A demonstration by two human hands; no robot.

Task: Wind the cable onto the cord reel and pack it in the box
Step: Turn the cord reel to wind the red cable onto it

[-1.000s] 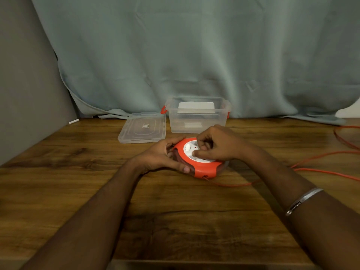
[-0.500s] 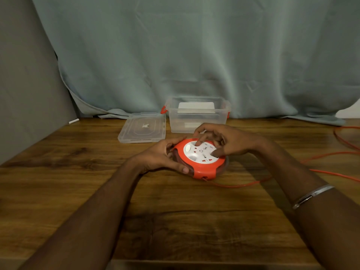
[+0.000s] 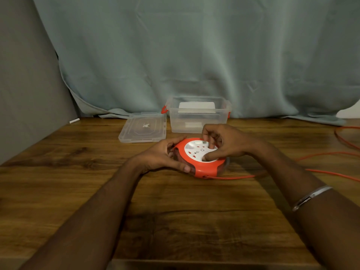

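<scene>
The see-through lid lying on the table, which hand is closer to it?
Left. The left hand grips the reel's side just in front of the lid. The right hand rests on the reel's white top, farther right of the lid.

Orange-white cord reel [image 3: 200, 158] tilted before clear box [image 3: 198, 117]

Single head-worn wide-angle view, looking forward and down across the bench [image 3: 81, 191] from the person's own position. Both forearms enter from the lower corners of the frame, and the hands meet close in, just above centre. The curtain [image 3: 194, 55] fills the upper frame as the far limit; no second view overlaps.
</scene>
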